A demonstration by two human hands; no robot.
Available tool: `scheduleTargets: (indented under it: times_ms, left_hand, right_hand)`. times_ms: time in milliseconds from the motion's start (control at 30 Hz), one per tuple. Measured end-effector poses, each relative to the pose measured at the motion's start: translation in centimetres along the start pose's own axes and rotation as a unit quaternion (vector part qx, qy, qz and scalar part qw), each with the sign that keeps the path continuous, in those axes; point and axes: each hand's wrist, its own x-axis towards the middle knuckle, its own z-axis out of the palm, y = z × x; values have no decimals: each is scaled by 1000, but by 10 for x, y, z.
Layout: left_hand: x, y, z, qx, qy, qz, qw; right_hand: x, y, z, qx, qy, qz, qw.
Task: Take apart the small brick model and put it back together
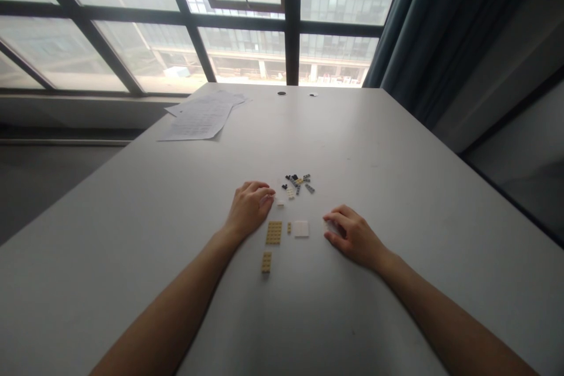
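Head view. We recorded both bare forearms extended over a grey table (396, 147), with the hands resting on its surface, well apart from each other.

The left hand (249, 208) lay palm down. Its fingers were curled and pressed together, and the fingertips sat just beside a small white piece (280, 202). We could not tell whether they gripped anything.

The right hand (352, 235) lay on its side with the fingers curled inward. Its thumb and fingertips appeared to pinch a pale piece (326, 225), though the piece was too small to confirm contact.

Between the two hands we noted four flat building pieces lying on the table:
- a large tan plate (274, 232), near the left wrist;
- a tiny tan piece (289, 227), just beside that plate;
- a white square plate (301, 228), between the tiny piece and the right hand;
- a small tan plate (267, 261), nearer the person than the large one.

Beyond the hands lay a loose cluster of small pieces (298, 182) in dark grey, tan and white.

At the far left of the table we observed printed papers (200, 117), overlapping. A framed window (247, 17) stood behind the table, and a dark curtain (440, 29) hung to the right.
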Motion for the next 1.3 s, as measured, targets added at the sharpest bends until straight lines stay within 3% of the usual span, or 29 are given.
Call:
scheduleTargets:
  times_ms: [233, 400, 600, 800, 933, 1067, 1200, 1300]
  left_hand:
    - [6, 9, -1, -14, 2, -16, 1000]
    - [29, 35, 1, 25, -49, 19, 998]
    - [57, 73, 21, 99, -54, 46, 993]
    - [64, 78, 36, 104, -41, 57, 992]
    - [53, 82, 23, 84, -35, 80, 993]
    - [21, 98, -1, 34, 12, 137, 990]
    - [-12, 110, -16, 6, 73, 200, 977]
    - [-22, 112, -17, -11, 90, 217, 972]
  right_hand:
    - [0, 0, 1, -2, -1, -4, 1000]
    - [0, 0, 2, -1, 8, -9, 1000]
    - [2, 0, 2, 1, 5, 1, 1000]
    - [2, -2, 2, 10, 9, -1, 1000]
    - [3, 0, 1, 36, 21, 10, 999]
    - [4, 2, 0, 93, 85, 25, 992]
    - [2, -12, 3, 180, 96, 6, 979]
    - [-2, -25, 8, 217, 94, 24, 971]
